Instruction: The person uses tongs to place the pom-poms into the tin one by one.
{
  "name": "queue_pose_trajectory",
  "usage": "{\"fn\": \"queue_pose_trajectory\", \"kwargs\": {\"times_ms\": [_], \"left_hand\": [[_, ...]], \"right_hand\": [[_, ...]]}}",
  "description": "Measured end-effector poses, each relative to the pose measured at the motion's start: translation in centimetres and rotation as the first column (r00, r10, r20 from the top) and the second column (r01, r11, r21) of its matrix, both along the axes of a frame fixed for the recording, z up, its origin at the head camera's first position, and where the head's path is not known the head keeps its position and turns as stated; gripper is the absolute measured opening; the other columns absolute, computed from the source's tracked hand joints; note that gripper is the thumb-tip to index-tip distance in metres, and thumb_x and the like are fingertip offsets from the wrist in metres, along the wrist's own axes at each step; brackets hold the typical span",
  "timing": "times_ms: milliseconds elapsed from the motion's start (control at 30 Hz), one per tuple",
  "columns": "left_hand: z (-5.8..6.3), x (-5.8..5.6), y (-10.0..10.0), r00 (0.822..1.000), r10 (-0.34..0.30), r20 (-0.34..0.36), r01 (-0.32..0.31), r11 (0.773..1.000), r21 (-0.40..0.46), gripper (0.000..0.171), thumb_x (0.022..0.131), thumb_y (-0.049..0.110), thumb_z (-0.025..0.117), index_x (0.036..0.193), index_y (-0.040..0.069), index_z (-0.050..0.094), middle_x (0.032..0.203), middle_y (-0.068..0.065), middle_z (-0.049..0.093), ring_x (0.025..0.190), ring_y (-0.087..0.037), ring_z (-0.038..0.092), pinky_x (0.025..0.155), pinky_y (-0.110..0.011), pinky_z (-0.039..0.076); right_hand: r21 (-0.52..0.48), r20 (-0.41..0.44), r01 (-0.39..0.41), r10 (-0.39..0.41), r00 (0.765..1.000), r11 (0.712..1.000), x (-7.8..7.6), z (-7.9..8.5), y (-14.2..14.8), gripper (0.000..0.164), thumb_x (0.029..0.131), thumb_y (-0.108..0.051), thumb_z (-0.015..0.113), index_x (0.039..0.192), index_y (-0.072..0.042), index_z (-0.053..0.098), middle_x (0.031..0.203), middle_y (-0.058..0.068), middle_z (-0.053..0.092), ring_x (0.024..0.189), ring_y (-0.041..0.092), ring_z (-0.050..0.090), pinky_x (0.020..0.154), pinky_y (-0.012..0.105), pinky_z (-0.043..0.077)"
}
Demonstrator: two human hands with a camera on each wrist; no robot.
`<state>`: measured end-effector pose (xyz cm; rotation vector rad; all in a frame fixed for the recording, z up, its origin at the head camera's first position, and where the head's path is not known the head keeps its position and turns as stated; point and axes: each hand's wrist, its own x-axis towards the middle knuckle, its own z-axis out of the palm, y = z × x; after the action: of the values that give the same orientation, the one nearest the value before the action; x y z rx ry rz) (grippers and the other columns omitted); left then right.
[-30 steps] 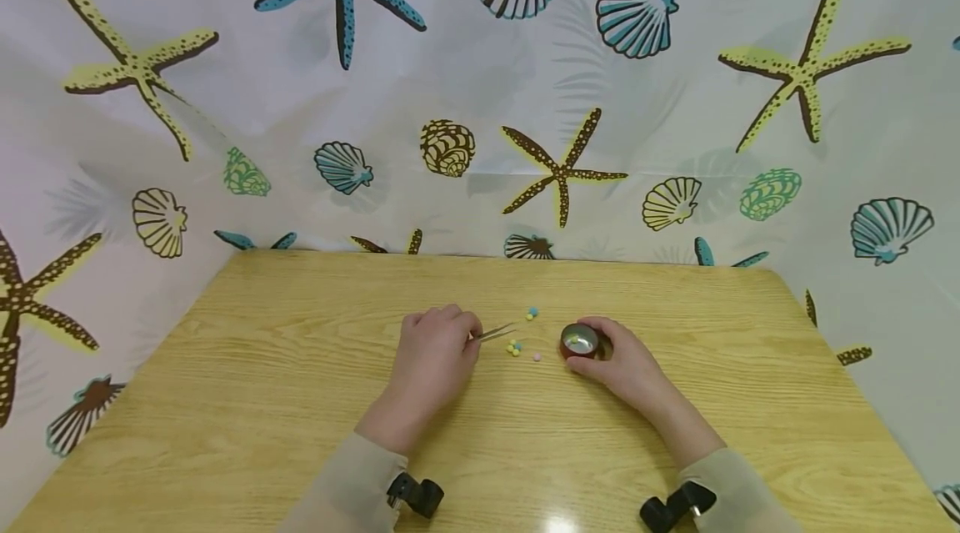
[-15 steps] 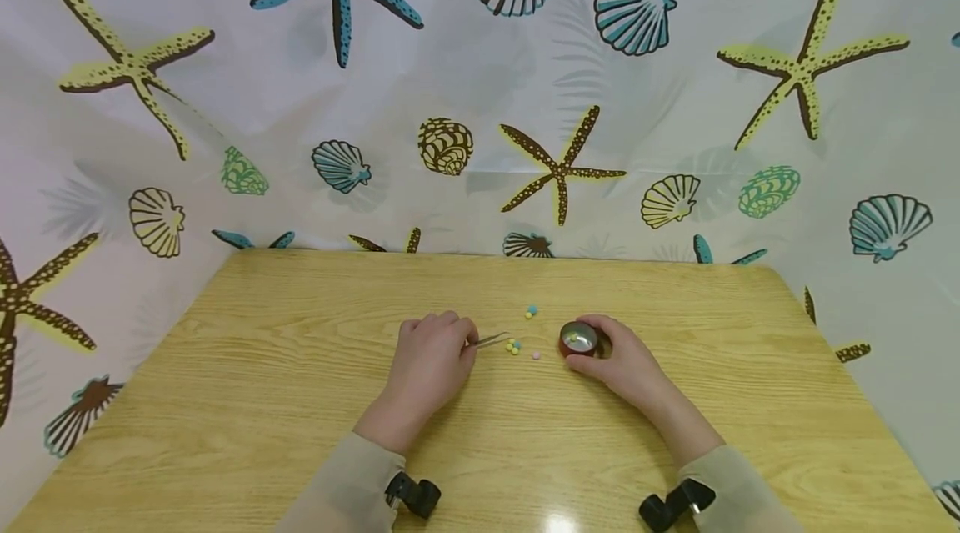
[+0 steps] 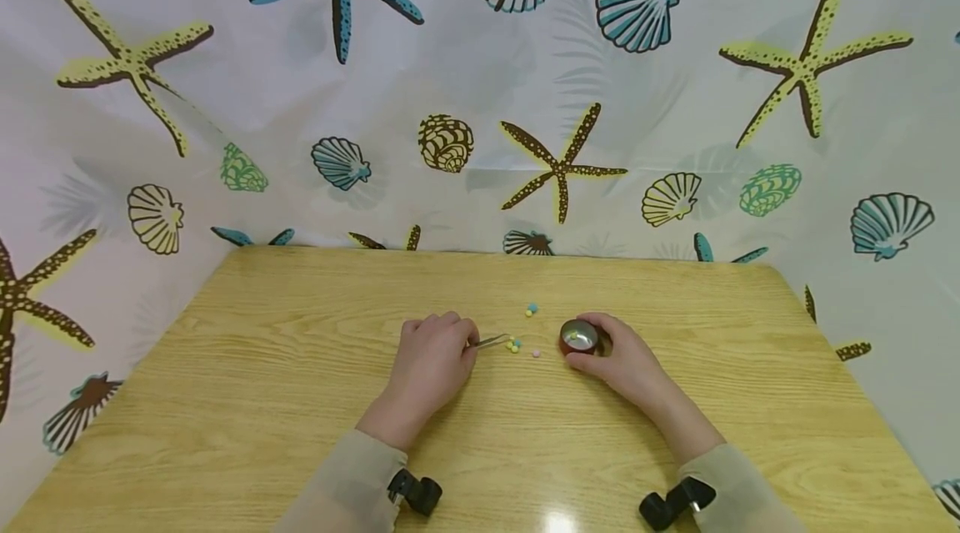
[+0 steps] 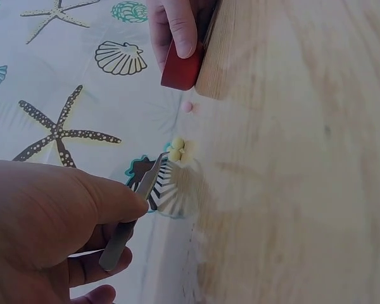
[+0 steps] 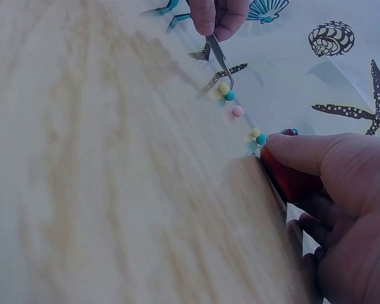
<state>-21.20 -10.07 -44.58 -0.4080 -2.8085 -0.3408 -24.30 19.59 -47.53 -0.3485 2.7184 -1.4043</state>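
In the head view my left hand (image 3: 431, 362) pinches metal tweezers (image 3: 491, 340) between thumb and fingers. The tweezers' bent tips are at a small cluster of yellow and blue beads (image 3: 513, 346); the left wrist view shows them beside the yellow beads (image 4: 177, 149), and whether they grip one I cannot tell. My right hand (image 3: 626, 362) curls round a small round red tin (image 3: 567, 349) with a silvery inside, standing upright on the table. A yellowish bead (image 3: 573, 335) lies in it. Between cluster and tin sits a pink bead (image 3: 536, 354).
Farther back on the wooden table (image 3: 300, 416) lie a blue bead (image 3: 533, 308) and a yellow one, side by side. A white cloth (image 3: 465, 41) printed with starfish and shells hangs behind the table and along its sides. Each wrist wears a black camera mount.
The tweezers' tips, spread apart a second ago, now look drawn together. They have come down slightly toward the viewer, to the nearer bead cluster. The right hand and tin stay in place.
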Motion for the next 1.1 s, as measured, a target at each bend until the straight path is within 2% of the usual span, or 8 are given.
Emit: {"fn": "queue_pose_trajectory", "kwargs": {"times_ms": [800, 1100], "left_hand": [[-0.15, -0.16, -0.28, 1.000, 0.017, 0.025, -0.017, 1.000, -0.011, 0.006, 0.098, 0.018, 0.088, 0.100, 0.017, 0.082, 0.091, 0.002, 0.071, 0.086, -0.025, 0.068, 0.098, -0.060, 0.051], [-0.18, -0.22, -0.30, 1.000, 0.011, 0.011, -0.011, 1.000, -0.017, 0.006, 0.098, 0.018, 0.087, 0.100, 0.017, 0.082, 0.091, 0.001, 0.070, 0.085, -0.025, 0.068, 0.097, -0.060, 0.052]], "right_hand": [[0.011, 0.004, 0.003, -0.003, 1.000, 1.000, 0.01, 0.25, -0.09, 0.064, 0.099, -0.025, 0.088, 0.153, -0.006, 0.060, 0.153, 0.019, 0.061, 0.148, 0.040, 0.052, 0.124, 0.061, 0.037], [0.015, 0.002, 0.003, -0.003, 1.000, 1.000, 0.01, 0.22, -0.13, 0.063, 0.099, -0.025, 0.088, 0.152, -0.006, 0.061, 0.152, 0.019, 0.062, 0.147, 0.040, 0.053, 0.123, 0.061, 0.037]]}}
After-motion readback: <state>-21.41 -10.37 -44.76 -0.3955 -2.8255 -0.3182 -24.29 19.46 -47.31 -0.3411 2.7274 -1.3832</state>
